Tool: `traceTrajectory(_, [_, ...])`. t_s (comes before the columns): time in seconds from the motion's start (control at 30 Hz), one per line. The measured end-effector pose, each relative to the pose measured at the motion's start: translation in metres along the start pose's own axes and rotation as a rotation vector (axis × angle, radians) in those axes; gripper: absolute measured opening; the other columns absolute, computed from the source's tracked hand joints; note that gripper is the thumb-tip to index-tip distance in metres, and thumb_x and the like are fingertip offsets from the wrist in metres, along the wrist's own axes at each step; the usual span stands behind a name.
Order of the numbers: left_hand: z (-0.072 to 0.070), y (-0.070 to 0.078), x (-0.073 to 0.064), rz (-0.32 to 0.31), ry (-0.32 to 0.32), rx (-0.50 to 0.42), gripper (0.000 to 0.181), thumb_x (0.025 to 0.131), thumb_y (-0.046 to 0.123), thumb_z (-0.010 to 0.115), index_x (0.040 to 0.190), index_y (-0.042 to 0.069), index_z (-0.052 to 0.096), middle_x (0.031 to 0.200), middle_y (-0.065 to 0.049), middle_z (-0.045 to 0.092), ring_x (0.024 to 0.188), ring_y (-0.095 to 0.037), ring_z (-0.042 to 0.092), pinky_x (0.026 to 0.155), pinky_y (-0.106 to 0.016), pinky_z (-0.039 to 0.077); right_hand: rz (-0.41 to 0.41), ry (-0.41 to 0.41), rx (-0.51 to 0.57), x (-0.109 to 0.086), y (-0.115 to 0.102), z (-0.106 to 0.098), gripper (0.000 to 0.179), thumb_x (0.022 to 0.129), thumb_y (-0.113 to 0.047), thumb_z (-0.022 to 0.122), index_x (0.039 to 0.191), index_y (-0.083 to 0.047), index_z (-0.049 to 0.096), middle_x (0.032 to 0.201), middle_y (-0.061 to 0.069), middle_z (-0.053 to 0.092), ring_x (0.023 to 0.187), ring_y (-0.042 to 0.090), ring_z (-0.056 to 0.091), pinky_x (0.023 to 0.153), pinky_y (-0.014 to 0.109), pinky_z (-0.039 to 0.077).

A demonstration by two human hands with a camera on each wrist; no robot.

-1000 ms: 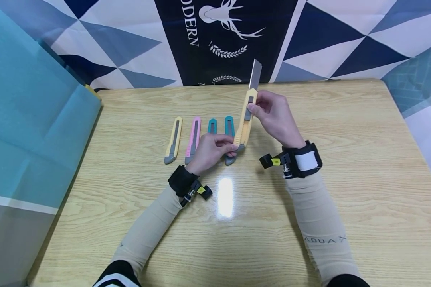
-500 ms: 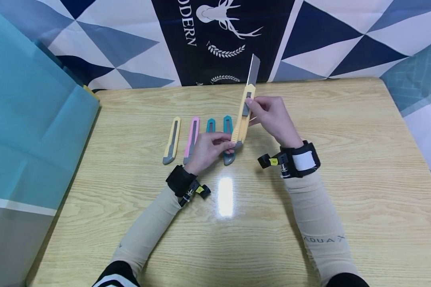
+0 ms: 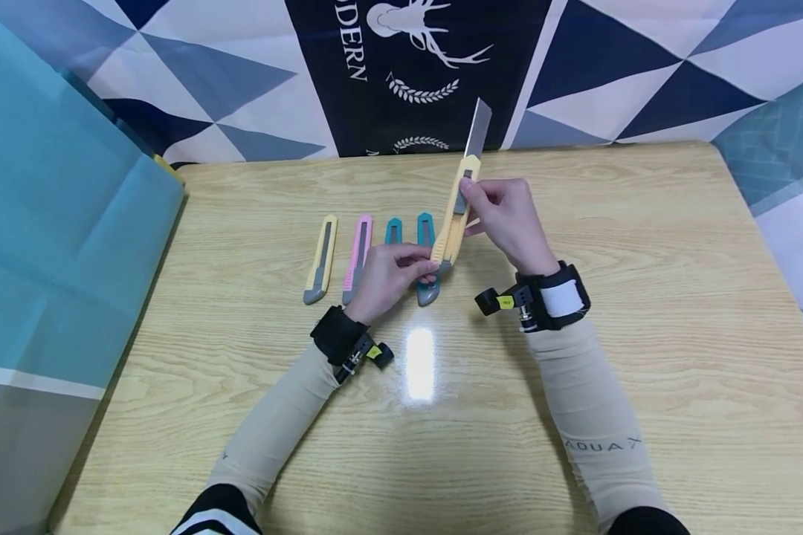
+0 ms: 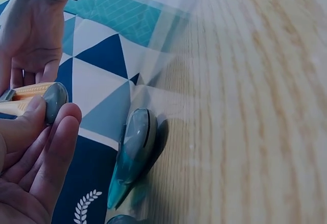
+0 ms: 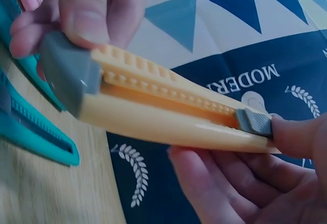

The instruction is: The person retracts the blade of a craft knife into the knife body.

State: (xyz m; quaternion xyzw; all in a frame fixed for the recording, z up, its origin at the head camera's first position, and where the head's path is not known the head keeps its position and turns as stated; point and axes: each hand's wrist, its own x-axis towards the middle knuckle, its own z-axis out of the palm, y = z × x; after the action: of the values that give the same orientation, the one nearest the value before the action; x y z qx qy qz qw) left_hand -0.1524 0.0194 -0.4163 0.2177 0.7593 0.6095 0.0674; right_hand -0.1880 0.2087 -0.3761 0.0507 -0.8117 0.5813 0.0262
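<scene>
A yellow utility knife (image 3: 450,227) is held tilted above the table, its blade (image 3: 478,128) extended up and away. My left hand (image 3: 389,276) pinches the grey end cap (image 5: 65,76) between thumb and fingers. Around the upper body of the knife, my right hand (image 3: 508,219) holds on, thumb at the grey slider (image 5: 254,122), which sits toward the blade end. Beneath and beside the left hand lie two teal utility knives; the right one (image 3: 426,230) is partly covered, and the left one (image 3: 393,232) shows mainly its tip.
A pink utility knife (image 3: 358,253) and another yellow utility knife (image 3: 320,260) lie in the row to the left on the wooden table (image 3: 482,446). Patterned cloth (image 3: 254,89) hangs behind the far edge. A blue covered surface (image 3: 60,223) borders the left side.
The held knife and both hands have shifted very slightly up and left overall. Both hands keep their hold, and the blade stays extended. The knives on the table stay put.
</scene>
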Motion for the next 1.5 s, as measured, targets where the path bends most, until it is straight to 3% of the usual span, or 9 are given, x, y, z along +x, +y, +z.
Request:
traceTrajectory(0.17, [-0.0003, -0.0002, 0.0001, -0.015, -0.011, -0.010, 0.016, 0.084, -0.003, 0.063, 0.098, -0.010, 0.066, 0.081, -0.023, 0.068, 0.069, -0.026, 0.066, 0.066, -0.045, 0.059, -0.041, 0.018, -0.013, -0.0003, 0.0016, 0.0020, 0.036, 0.095, -0.026, 0.053, 0.093, 0.007, 0.068, 0.081, 0.025, 0.065, 0.067, 0.021, 0.064, 0.052, 0.025, 0.059])
traceTrajectory(0.3, [0.0000, -0.0061, 0.0017, -0.010, -0.016, -0.033, 0.015, 0.084, -0.002, 0.064, 0.098, -0.009, 0.066, 0.081, -0.021, 0.069, 0.070, -0.024, 0.066, 0.066, -0.041, 0.059, -0.041, 0.016, -0.027, -0.0003, 0.0022, 0.0013, 0.032, 0.094, -0.023, 0.055, 0.098, 0.006, 0.068, 0.083, 0.021, 0.066, 0.068, 0.021, 0.065, 0.052, 0.025, 0.059])
traceTrajectory(0.57, [-0.0003, 0.0000, 0.0017, -0.032, -0.012, -0.041, 0.015, 0.084, -0.003, 0.064, 0.097, -0.010, 0.066, 0.082, -0.022, 0.069, 0.071, -0.025, 0.066, 0.067, -0.039, 0.059, -0.058, 0.003, -0.061, -0.0009, 0.0034, -0.0003, 0.029, 0.093, -0.021, 0.057, 0.102, 0.005, 0.067, 0.084, 0.016, 0.067, 0.064, 0.020, 0.065, 0.056, 0.027, 0.059])
traceTrajectory(0.77, [0.0001, -0.0018, 0.0021, -0.022, -0.017, -0.064, 0.014, 0.084, -0.005, 0.063, 0.096, -0.011, 0.066, 0.083, -0.024, 0.068, 0.071, -0.026, 0.066, 0.066, -0.038, 0.060, -0.070, -0.007, -0.105, -0.0001, 0.0028, -0.0004, 0.028, 0.093, -0.022, 0.057, 0.101, 0.003, 0.068, 0.082, 0.015, 0.069, 0.059, 0.018, 0.064, 0.056, 0.022, 0.054])
traceTrajectory(1.03, [-0.0001, -0.0038, 0.0012, -0.007, -0.024, -0.096, 0.013, 0.085, -0.006, 0.061, 0.095, -0.012, 0.065, 0.082, -0.026, 0.067, 0.071, -0.030, 0.065, 0.067, -0.041, 0.059, -0.051, -0.025, -0.127, 0.0011, 0.0028, 0.0005, 0.028, 0.092, -0.024, 0.059, 0.101, 0.001, 0.069, 0.084, 0.015, 0.070, 0.061, 0.018, 0.064, 0.058, 0.023, 0.051])
traceTrajectory(1.5, [-0.0022, -0.0042, 0.0006, -0.033, -0.012, -0.108, 0.014, 0.085, -0.007, 0.061, 0.097, -0.013, 0.064, 0.084, -0.027, 0.067, 0.071, -0.030, 0.065, 0.067, -0.042, 0.059, -0.092, -0.045, -0.157, 0.0027, 0.0056, 0.0043, 0.021, 0.091, -0.020, 0.062, 0.098, -0.002, 0.069, 0.083, 0.009, 0.069, 0.068, 0.015, 0.061, 0.054, 0.023, 0.045])
